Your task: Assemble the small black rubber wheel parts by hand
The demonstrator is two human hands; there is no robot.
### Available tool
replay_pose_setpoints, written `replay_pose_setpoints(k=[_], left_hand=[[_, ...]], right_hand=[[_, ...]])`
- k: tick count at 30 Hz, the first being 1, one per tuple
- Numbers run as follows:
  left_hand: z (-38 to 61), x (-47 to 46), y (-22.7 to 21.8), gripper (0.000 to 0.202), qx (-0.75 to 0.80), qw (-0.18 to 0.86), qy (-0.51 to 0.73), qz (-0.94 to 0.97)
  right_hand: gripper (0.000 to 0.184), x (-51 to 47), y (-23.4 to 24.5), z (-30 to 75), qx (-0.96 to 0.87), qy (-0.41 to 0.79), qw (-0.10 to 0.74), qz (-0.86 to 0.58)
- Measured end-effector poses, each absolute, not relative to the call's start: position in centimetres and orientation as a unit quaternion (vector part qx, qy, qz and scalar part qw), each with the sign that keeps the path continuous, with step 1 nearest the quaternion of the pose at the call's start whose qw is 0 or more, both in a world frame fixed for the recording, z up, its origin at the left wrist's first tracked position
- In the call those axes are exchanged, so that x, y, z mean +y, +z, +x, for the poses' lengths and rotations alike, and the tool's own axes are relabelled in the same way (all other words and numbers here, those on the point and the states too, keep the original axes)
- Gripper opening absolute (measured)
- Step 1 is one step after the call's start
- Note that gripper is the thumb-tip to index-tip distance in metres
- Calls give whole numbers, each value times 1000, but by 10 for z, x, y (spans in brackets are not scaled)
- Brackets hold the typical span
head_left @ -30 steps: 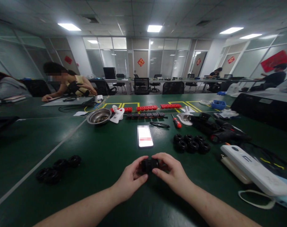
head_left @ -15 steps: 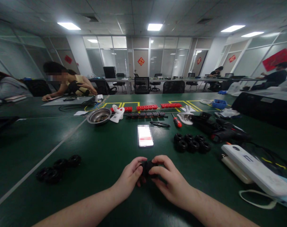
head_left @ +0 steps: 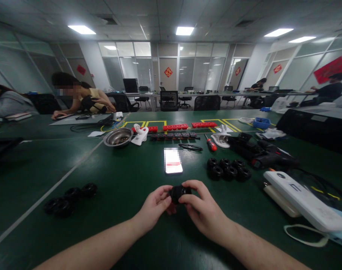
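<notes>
Between my two hands, above the near middle of the green table, is a small black toy wheel (head_left: 177, 193). My left hand (head_left: 157, 205) pinches its left side with thumb and fingers. On the right, my right hand (head_left: 202, 207) grips the other side, its fingertips covering part of it. A group of black toy wheels (head_left: 230, 172) stands in two rows to the right, beyond my right hand. More black wheels (head_left: 62, 207) lie at the left. A phone with a lit, blurred screen (head_left: 173, 160) lies just past my hands.
Farther back are a metal bowl (head_left: 118, 137) with small parts, red plastic strips (head_left: 175, 127), a black strip (head_left: 175, 137), black-framed glasses (head_left: 190, 147) and a screwdriver (head_left: 211, 145). At right lie a white device (head_left: 308, 202) and a black power tool (head_left: 268, 154). Other people sit farther off.
Both hands have risen slightly with the black wheel, which has turned and shows more of its side. The things on the table lie as before.
</notes>
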State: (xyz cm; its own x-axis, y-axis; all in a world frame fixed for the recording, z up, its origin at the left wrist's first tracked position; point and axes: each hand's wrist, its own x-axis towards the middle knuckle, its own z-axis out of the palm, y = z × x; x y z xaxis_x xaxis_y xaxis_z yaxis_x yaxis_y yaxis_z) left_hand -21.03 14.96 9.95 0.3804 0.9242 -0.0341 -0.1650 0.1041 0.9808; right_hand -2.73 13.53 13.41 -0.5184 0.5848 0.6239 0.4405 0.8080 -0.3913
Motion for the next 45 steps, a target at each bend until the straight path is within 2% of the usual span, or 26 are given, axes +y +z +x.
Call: replay_pose_setpoints(k=[2, 6, 9, 14, 20, 24, 27, 30, 33, 36, 37, 42, 45], left_hand=[[-210, 149, 95, 44, 397, 622, 411, 535], [-211, 150, 89, 55, 458, 600, 368, 542], [-212, 150, 91, 54, 486, 592, 365, 529], [-208, 151, 100, 37, 444, 588, 424, 527], [-210, 148, 101, 41, 373, 653, 418, 510], [-209, 145, 99, 45, 351, 623, 427, 553], [-209, 145, 96, 38, 363, 597, 427, 574], [-210, 145, 93, 41, 365, 582, 441, 577], [-212, 145, 92, 42, 369, 570, 444, 585], [-213, 145, 93, 42, 380, 565, 425, 597], [-213, 146, 93, 43, 394, 562, 417, 595], [-212, 149, 94, 55, 473, 556, 365, 578], [-211, 148, 97, 59, 468, 570, 355, 574]], right_hand=[[32, 133, 137, -28, -877, 88, 381, -278], [24, 126, 143, -32, -916, 17, 348, -198], [21, 122, 146, -34, -925, -12, 331, -184], [28, 125, 145, -34, -924, 10, 319, -212], [36, 134, 136, -30, -897, 8, 345, -275], [44, 138, 132, -27, -869, 62, 392, -296], [43, 138, 132, -25, -853, 128, 390, -321], [42, 141, 130, -24, -831, 216, 388, -334], [31, 143, 127, -25, -795, 300, 415, -325], [18, 141, 124, -26, -784, 314, 432, -316], [19, 139, 124, -27, -793, 304, 425, -313], [48, 127, 130, -28, -857, 233, 360, -285], [46, 125, 134, -29, -874, 212, 342, -272]])
